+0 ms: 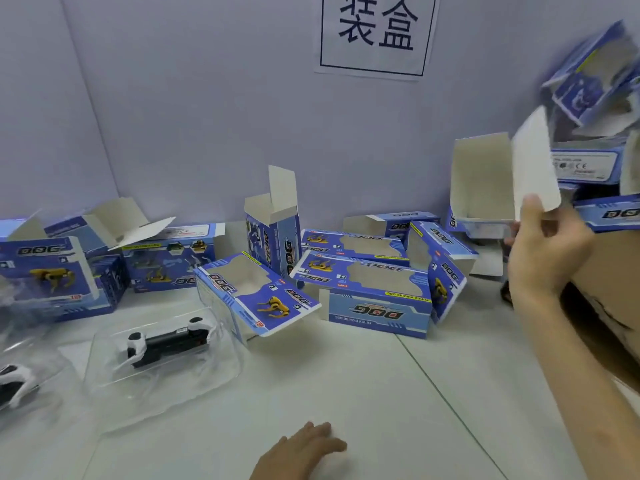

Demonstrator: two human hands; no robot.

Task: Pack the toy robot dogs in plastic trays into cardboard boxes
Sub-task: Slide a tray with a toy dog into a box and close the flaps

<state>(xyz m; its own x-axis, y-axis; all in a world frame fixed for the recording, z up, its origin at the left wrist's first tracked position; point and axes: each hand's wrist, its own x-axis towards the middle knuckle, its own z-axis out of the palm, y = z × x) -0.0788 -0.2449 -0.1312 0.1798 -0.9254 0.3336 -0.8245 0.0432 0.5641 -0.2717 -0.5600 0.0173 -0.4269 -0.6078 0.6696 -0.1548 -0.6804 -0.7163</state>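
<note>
The left hand [304, 452] lies nearest, flat on the white table [381, 393] with its fingers loosely spread and holding nothing. To its left, a black and white toy robot dog [166, 344] rests on its side in a clear plastic tray [162, 389]. A second dog [14, 379] in its own tray is cut off by the left edge. Behind them, empty blue boxes [363, 296] lie scattered along the wall, some with flaps open. One windowed box [256, 292] sits just beside the first tray's far corner. At the right, the raised right hand [547, 251] grips an open cardboard box [481, 178], thumb on its white flap [533, 164], above a brown carton [609, 271]. A paper sign [375, 32] hangs on the wall.
</note>
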